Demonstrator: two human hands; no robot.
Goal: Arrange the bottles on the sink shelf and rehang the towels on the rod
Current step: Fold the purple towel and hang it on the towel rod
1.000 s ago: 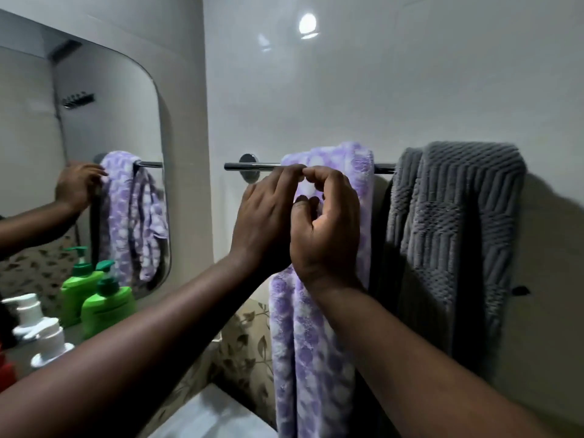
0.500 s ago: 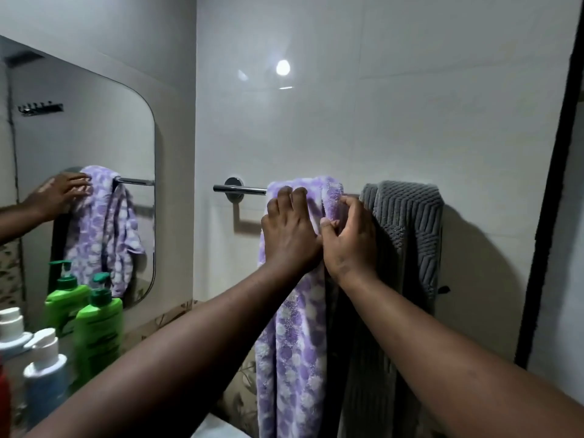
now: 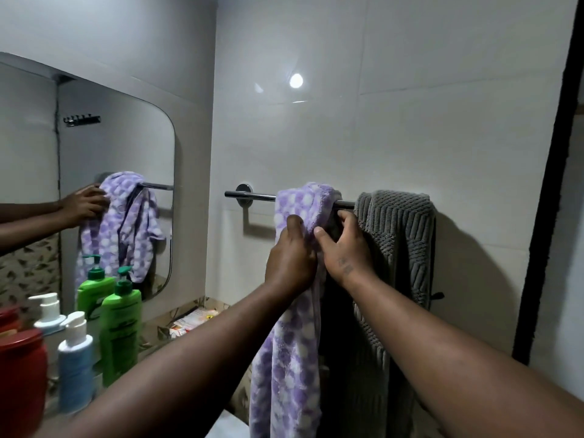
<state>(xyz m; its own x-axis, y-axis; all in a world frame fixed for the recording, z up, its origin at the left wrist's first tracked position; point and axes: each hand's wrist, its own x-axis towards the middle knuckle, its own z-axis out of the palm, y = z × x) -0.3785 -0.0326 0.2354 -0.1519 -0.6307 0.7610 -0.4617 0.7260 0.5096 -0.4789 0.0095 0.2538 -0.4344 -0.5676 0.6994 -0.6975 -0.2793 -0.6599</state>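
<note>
A purple-and-white checked towel (image 3: 289, 343) hangs over the chrome rod (image 3: 252, 196) on the tiled wall. My left hand (image 3: 290, 257) grips its front fold a little below the rod. My right hand (image 3: 346, 248) pinches the towel's right edge, close to the grey ribbed towel (image 3: 398, 248) that hangs on the rod's right part. On the sink shelf at the lower left stand a green pump bottle (image 3: 121, 324), a blue bottle with a white pump (image 3: 76, 365) and a red jar (image 3: 20, 377).
A mirror (image 3: 38, 184) on the left wall reflects the towel, a hand and the bottles. A small packet (image 3: 192, 320) lies on the patterned ledge below the rod. A dark door frame (image 3: 543, 216) runs down the right side.
Both hands have slid down the purple towel from the rod's height to a little below it. The camera has pulled back, so more of the shelf and wall shows.
</note>
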